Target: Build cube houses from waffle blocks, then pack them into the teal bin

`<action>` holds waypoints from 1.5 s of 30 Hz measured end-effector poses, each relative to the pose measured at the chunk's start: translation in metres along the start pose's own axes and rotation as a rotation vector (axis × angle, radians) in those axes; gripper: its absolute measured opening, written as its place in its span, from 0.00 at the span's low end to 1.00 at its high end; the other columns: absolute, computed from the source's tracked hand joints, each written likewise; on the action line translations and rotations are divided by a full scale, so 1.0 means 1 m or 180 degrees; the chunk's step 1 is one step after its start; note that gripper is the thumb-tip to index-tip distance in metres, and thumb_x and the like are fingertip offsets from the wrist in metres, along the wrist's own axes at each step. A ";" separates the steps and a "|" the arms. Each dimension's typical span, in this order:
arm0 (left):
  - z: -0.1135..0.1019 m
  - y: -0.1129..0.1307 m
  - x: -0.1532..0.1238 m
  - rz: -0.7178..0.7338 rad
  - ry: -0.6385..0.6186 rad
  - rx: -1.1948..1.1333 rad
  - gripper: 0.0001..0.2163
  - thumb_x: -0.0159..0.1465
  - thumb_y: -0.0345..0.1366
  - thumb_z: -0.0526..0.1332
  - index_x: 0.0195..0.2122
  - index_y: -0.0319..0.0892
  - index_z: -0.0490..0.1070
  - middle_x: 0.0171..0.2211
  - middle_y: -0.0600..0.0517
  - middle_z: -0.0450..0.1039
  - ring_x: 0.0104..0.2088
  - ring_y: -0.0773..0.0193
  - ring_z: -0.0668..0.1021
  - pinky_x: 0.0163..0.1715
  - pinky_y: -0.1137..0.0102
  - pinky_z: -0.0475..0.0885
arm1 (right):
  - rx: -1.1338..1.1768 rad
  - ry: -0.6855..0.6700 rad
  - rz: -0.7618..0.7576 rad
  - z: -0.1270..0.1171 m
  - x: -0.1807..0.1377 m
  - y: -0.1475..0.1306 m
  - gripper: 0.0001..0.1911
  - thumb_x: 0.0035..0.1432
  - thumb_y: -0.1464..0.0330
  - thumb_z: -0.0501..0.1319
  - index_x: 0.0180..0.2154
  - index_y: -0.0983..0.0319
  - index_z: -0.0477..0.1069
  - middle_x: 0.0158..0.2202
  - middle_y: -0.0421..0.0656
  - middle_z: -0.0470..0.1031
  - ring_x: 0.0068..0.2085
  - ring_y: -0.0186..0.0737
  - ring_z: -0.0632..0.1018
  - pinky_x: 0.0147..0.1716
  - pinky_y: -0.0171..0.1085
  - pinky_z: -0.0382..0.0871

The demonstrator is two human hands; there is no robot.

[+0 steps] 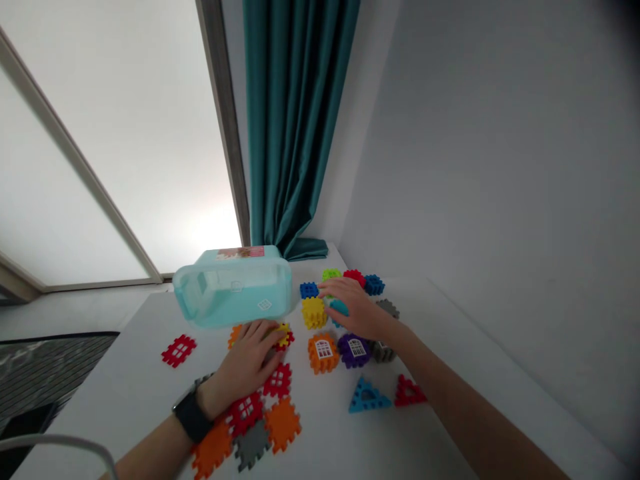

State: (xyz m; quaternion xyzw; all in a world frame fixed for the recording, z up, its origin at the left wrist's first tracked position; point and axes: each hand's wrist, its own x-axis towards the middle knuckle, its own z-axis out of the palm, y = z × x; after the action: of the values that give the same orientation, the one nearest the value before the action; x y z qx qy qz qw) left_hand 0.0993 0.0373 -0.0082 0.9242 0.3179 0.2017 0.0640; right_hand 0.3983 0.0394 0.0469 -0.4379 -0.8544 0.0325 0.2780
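Note:
My left hand (250, 357), with a dark watch (193, 415) on its wrist, rests low over the flat toothed tiles. Its fingertips curl onto a small yellow tile (284, 331) lying against red. Beneath and beside that hand are a red window tile (277, 380), an orange tile (283, 423) and a grey tile (253, 445), joined at their edges. Over the stacked pieces farther right, my right hand (355, 308) closes around a light-blue piece (340, 307), partly hidden by its fingers. A yellow stack (314, 313) stands just left of those fingers.
A pale turquoise tub (240, 293) lies behind my left hand, its opening facing me. Orange (323, 353) and purple (355, 350) window stacks, blue (369, 396) and red triangles (409, 391) are nearer. A loose red tile (179, 351) lies left.

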 end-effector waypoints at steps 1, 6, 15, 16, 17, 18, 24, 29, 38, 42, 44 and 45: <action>-0.003 0.001 0.001 -0.0017 -0.0027 -0.0027 0.13 0.70 0.36 0.56 0.53 0.46 0.71 0.52 0.46 0.72 0.53 0.52 0.72 0.53 0.54 0.68 | 0.0017 0.0009 -0.0022 0.002 0.001 -0.007 0.15 0.62 0.70 0.61 0.50 0.56 0.72 0.55 0.47 0.76 0.60 0.51 0.72 0.62 0.56 0.61; -0.015 -0.004 0.004 -0.0087 -0.0050 -0.0071 0.11 0.69 0.36 0.57 0.51 0.45 0.71 0.49 0.46 0.74 0.51 0.53 0.74 0.51 0.56 0.68 | 0.0069 -0.0053 -0.0075 0.009 0.010 -0.035 0.13 0.64 0.69 0.59 0.50 0.57 0.72 0.54 0.48 0.76 0.59 0.50 0.73 0.61 0.55 0.63; -0.006 -0.022 0.002 -0.0166 -0.0130 -0.0021 0.12 0.64 0.34 0.62 0.49 0.46 0.72 0.50 0.47 0.75 0.52 0.53 0.74 0.51 0.58 0.66 | 0.0135 -0.0120 -0.0004 0.017 0.019 -0.049 0.14 0.64 0.69 0.60 0.51 0.57 0.72 0.53 0.47 0.77 0.58 0.51 0.73 0.59 0.53 0.65; -0.005 -0.022 0.002 -0.0182 -0.0155 -0.0028 0.12 0.64 0.34 0.63 0.48 0.46 0.72 0.50 0.48 0.75 0.52 0.53 0.74 0.52 0.57 0.66 | 0.0140 -0.0135 0.0017 0.018 0.019 -0.049 0.14 0.64 0.69 0.60 0.51 0.57 0.72 0.53 0.47 0.77 0.58 0.51 0.72 0.59 0.53 0.66; -0.005 -0.022 0.002 -0.0201 -0.0169 -0.0035 0.11 0.64 0.34 0.63 0.48 0.46 0.72 0.50 0.48 0.75 0.52 0.53 0.74 0.52 0.57 0.66 | 0.0148 -0.0150 0.0028 0.019 0.019 -0.050 0.14 0.64 0.69 0.60 0.51 0.57 0.72 0.53 0.47 0.77 0.58 0.51 0.72 0.59 0.53 0.66; -0.005 -0.022 0.002 -0.0217 -0.0168 -0.0043 0.11 0.64 0.34 0.63 0.47 0.46 0.72 0.50 0.48 0.75 0.52 0.53 0.74 0.52 0.57 0.66 | 0.0158 -0.0161 0.0027 0.019 0.018 -0.050 0.14 0.64 0.69 0.60 0.51 0.57 0.72 0.54 0.47 0.77 0.58 0.51 0.72 0.58 0.53 0.66; -0.004 -0.026 0.002 -0.0288 0.0055 -0.0244 0.13 0.61 0.32 0.65 0.48 0.46 0.71 0.49 0.48 0.74 0.51 0.53 0.75 0.50 0.58 0.69 | 0.0144 -0.0121 -0.0010 0.019 0.015 -0.049 0.14 0.64 0.69 0.59 0.52 0.56 0.72 0.54 0.47 0.77 0.58 0.51 0.73 0.59 0.53 0.66; -0.016 -0.020 0.004 -0.0081 0.0463 -0.0694 0.11 0.64 0.35 0.65 0.47 0.46 0.70 0.52 0.46 0.72 0.54 0.53 0.75 0.53 0.57 0.70 | 0.0112 0.0032 -0.0021 0.021 0.009 -0.055 0.13 0.66 0.69 0.58 0.52 0.57 0.71 0.51 0.48 0.77 0.56 0.51 0.75 0.58 0.54 0.67; -0.039 -0.003 0.003 0.0425 0.1371 -0.0825 0.05 0.69 0.36 0.62 0.37 0.44 0.67 0.52 0.43 0.71 0.55 0.55 0.74 0.54 0.57 0.73 | 0.0087 0.0373 -0.0408 0.024 0.006 -0.081 0.16 0.65 0.66 0.61 0.54 0.55 0.66 0.57 0.49 0.73 0.57 0.51 0.74 0.58 0.54 0.68; -0.044 0.001 0.003 0.0516 0.1452 -0.0835 0.05 0.69 0.34 0.62 0.35 0.44 0.66 0.52 0.43 0.71 0.54 0.56 0.74 0.54 0.58 0.73 | 0.0007 0.0551 -0.0537 0.023 0.007 -0.083 0.14 0.66 0.67 0.61 0.52 0.56 0.66 0.57 0.50 0.73 0.58 0.51 0.74 0.57 0.53 0.70; -0.046 0.004 0.003 0.0483 0.1416 -0.0864 0.05 0.68 0.34 0.62 0.35 0.44 0.67 0.53 0.43 0.72 0.55 0.56 0.74 0.54 0.58 0.73 | 0.0007 0.0591 -0.0562 0.024 0.006 -0.082 0.13 0.66 0.67 0.62 0.51 0.56 0.66 0.57 0.50 0.73 0.57 0.50 0.74 0.57 0.53 0.70; -0.046 0.004 0.004 0.0451 0.1385 -0.0880 0.05 0.68 0.33 0.62 0.35 0.44 0.67 0.53 0.43 0.72 0.55 0.57 0.74 0.54 0.58 0.73 | 0.0016 0.0593 -0.0560 0.025 0.006 -0.081 0.13 0.65 0.66 0.62 0.51 0.56 0.66 0.56 0.50 0.74 0.56 0.50 0.75 0.57 0.52 0.70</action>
State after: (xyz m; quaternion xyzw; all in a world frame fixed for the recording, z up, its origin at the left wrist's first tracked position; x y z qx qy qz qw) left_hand 0.0852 0.0356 0.0363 0.8616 0.2281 0.4411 0.1055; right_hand 0.3242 -0.0009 0.0528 -0.3618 -0.8598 -0.0307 0.3590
